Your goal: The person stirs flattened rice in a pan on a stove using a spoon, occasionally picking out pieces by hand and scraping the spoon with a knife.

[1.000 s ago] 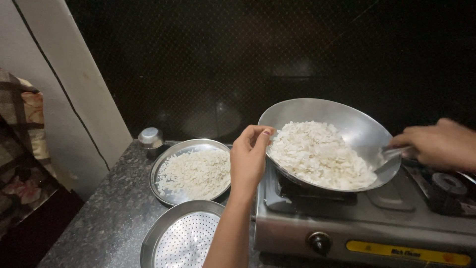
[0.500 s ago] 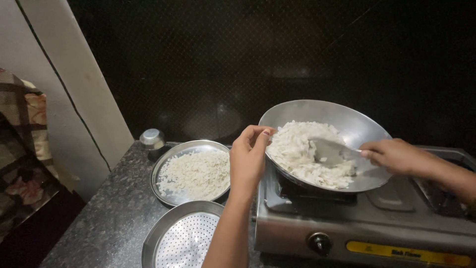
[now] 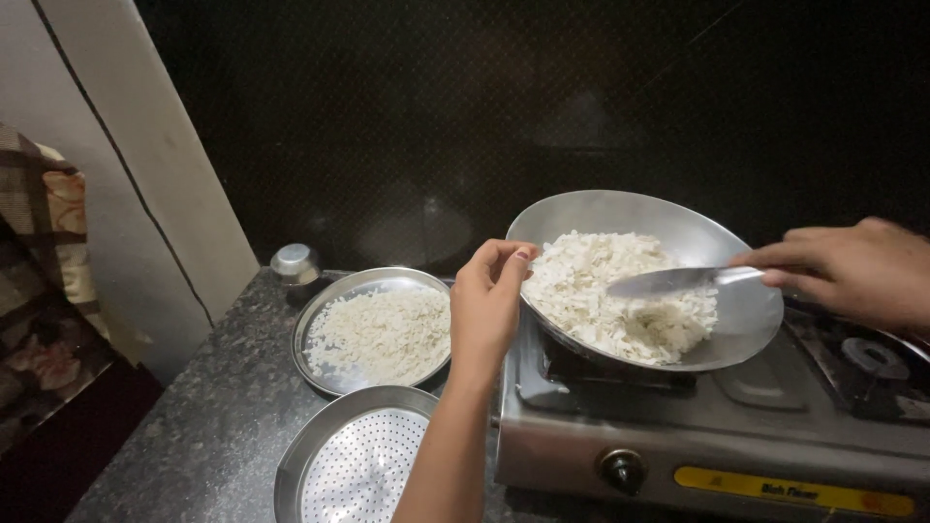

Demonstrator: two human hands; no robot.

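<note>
A round steel pan (image 3: 620, 208) sits tilted toward the left on a steel gas stove (image 3: 736, 426), with white flattened rice (image 3: 610, 291) heaped inside. My left hand (image 3: 489, 300) grips the pan's left rim. My right hand (image 3: 848, 266) holds a flat steel spatula (image 3: 668, 281) whose blade lies over the rice in the pan. Left of the stove, a steel plate (image 3: 334, 300) carries a thin layer of the same white flakes.
A round perforated steel strainer (image 3: 358, 465) lies on the dark speckled counter (image 3: 203, 426) near the front edge. A small steel lidded pot (image 3: 294, 261) stands by the dark back wall. A second burner (image 3: 872, 353) is at the right. Patterned cloth (image 3: 39, 291) hangs at the left.
My right hand has brought the spatula from the pan's right rim into the rice and drawn it back to the right. The rice has shifted in the pan. My left hand kept its hold.
</note>
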